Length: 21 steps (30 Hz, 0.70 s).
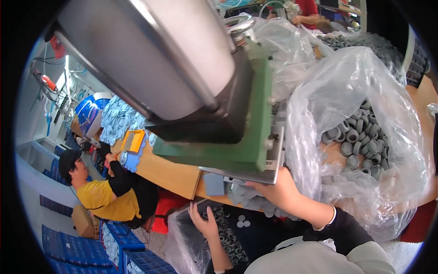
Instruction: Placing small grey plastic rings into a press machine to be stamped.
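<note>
Work looks unfinished: grey rings (352, 135) lie loose in a clear bag (306, 146) at three o'clock, grey discs (248, 197) at five, the left hand's (206, 223) fingers spread empty, the right hand's (284, 191), at the press (214, 160), unreadable.

a factory workshop, this | green-and-silver press (194, 68) towering over the wooden bench (162, 169) | big clear bag (360, 68) of grey round parts (358, 141) | blue crates (75, 246) massed at left | co-worker (109, 201) busy there too
</note>
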Motion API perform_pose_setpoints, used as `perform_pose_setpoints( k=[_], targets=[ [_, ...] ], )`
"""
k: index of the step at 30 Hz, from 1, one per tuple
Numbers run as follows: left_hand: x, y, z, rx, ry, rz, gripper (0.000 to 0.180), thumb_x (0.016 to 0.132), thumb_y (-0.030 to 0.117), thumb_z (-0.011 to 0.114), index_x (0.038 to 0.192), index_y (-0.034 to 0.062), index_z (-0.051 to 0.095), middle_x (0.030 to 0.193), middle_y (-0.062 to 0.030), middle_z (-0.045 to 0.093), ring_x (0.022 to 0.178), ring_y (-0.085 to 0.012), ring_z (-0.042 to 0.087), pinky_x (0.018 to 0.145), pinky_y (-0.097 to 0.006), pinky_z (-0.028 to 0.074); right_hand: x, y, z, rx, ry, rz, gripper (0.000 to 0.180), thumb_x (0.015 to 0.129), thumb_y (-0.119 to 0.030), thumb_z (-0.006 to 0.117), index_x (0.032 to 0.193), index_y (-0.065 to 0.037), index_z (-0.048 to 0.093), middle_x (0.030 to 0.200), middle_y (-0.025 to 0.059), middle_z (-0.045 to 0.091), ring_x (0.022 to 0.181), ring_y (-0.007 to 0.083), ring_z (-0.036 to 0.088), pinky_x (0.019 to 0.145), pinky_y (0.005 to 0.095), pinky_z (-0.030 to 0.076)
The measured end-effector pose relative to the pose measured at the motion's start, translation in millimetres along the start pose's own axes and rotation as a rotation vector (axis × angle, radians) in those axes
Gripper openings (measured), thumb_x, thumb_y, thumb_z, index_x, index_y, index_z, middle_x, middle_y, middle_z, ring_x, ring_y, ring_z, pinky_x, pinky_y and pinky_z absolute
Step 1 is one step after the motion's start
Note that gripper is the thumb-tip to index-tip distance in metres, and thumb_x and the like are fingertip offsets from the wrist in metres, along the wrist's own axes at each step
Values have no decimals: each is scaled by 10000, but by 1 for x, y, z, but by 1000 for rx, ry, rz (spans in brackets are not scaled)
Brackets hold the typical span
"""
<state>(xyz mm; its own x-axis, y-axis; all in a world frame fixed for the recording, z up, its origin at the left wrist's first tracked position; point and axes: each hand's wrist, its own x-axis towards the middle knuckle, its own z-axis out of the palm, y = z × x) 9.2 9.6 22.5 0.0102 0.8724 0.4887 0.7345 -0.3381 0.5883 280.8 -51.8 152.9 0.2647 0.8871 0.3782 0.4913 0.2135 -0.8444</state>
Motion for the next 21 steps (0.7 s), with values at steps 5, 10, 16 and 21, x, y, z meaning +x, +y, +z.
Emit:
perform_pose_setpoints(
  k=[5, 10, 16, 21],
  targets=[
    [53, 28, 66, 112, -164, 301, 247, 822, 94, 612, 1050, 1, 628, 1124, -202, 609, 1147, -397, 509, 982, -470, 376, -29, 7, -56, -97, 146, 39, 476, 735, -183, 752, 1134, -5, 564, 1106, 210, 598, 949, 380, 592, 804, 403, 483],
    [57, 23, 54, 125, -186, 291, 315, 809, 75, 626, 1090, -63, 589, 1153, -267, 572, 1167, -430, 486, 961, -460, 391, -73, 81, -194, -1099, 530, 506, 636, 639, -166, 781, 1198, -23, 514, 1220, 183, 517, 1091, 369, 509, 899, 434, 435],
    [37, 6, 83, 21, -107, 305, 344, 850, 145, 582, 1136, -44, 550, 1248, -227, 521, 1226, -442, 413, 1011, -530, 301, -124, 135, -263, -895, 455, 689, 490, 642, -109, 774, 1077, -31, 563, 1132, 176, 521, 1011, 373, 539, 839, 400, 465],
    [39, 87, 53, -238, 58, 448, 516, 848, 194, 605, 1258, -70, 434, 1306, -239, 455, 1241, -402, 400, 1035, -493, 281, -123, 134, -243, -693, 596, 529, 399, 575, -29, 757, 893, -29, 515, 1012, 157, 541, 902, 320, 561, 772, 364, 465]
  ],
)
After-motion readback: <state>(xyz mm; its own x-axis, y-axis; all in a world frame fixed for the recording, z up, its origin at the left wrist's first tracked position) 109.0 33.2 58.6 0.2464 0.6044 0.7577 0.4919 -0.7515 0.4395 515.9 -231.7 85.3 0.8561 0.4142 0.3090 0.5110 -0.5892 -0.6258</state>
